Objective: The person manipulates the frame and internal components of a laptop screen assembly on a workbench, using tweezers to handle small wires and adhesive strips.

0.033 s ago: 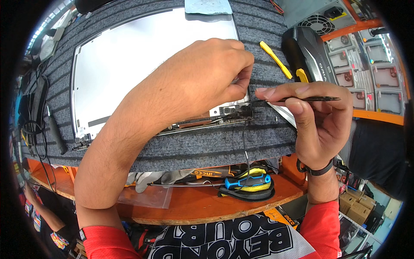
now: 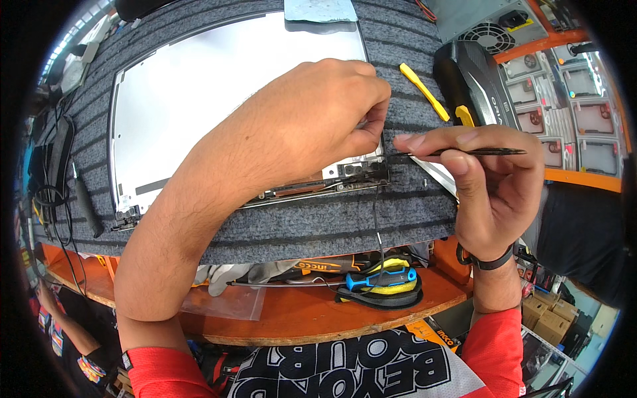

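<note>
A large silver-white laptop screen panel [image 2: 192, 79] lies flat in a dark frame, its hinge side [image 2: 361, 171] nearest me. My left forearm reaches across the panel, and my left hand [image 2: 352, 99] is bent down at its right edge. The fingers of that hand are curled and pressed together; whatever they pinch is hidden. To the right, my right hand [image 2: 497, 189] holds black tweezers [image 2: 491, 152] between thumb and fingers. Their thin tip points left at the hinge corner, just below my left fingertips; whether it touches I cannot tell.
A yellow pry tool [image 2: 424, 93] and a black case [image 2: 474, 86] are right of the panel on the ribbed grey mat [image 2: 298, 229]. A dark-handled screwdriver [image 2: 86, 202] lies left. Below, an orange shelf [image 2: 292, 322] holds a blue screwdriver [image 2: 381, 278]. Another person's arm [image 2: 70, 325] shows lower left.
</note>
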### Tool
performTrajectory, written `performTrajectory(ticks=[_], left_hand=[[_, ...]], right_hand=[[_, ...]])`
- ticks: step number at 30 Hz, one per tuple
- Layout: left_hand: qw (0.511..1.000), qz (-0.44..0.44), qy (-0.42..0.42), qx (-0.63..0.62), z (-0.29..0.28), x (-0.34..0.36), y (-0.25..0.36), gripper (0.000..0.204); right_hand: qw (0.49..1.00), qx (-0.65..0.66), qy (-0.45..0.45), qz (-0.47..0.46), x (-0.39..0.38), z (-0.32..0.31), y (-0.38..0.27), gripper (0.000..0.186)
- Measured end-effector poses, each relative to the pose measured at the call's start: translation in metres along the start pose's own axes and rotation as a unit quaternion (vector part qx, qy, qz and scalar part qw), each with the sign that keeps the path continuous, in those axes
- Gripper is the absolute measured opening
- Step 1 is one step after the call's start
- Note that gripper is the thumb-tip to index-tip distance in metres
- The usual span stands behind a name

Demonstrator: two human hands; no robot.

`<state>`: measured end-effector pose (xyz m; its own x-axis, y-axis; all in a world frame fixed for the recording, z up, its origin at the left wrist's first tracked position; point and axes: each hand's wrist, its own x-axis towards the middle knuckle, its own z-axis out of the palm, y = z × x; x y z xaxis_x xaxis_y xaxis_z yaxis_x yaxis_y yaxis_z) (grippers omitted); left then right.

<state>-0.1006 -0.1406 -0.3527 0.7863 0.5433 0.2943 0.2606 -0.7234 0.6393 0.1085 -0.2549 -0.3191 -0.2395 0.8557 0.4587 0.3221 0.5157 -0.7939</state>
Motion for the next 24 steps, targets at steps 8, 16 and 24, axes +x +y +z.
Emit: performTrajectory(ticks=[8, 16, 24], left_hand=[[1.000, -0.004, 0.002, 0.004, 0.0000, 0.0003, 0.0003, 0.016], [1.000, -0.006, 0.001, 0.002, -0.0009, 0.0001, 0.0001, 0.015], [1.000, -0.007, -0.001, 0.001, -0.0009, 0.0011, 0.0005, 0.016]], right_hand=[[1.000, 0.002, 0.004, -0.021, 0.0003, -0.0007, 0.0030, 0.019], [1.000, -0.002, -0.008, -0.016, 0.0007, 0.0007, 0.0032, 0.017], [1.000, -0.001, 0.000, -0.022, 0.0014, 0.0000, 0.0049, 0.015]])
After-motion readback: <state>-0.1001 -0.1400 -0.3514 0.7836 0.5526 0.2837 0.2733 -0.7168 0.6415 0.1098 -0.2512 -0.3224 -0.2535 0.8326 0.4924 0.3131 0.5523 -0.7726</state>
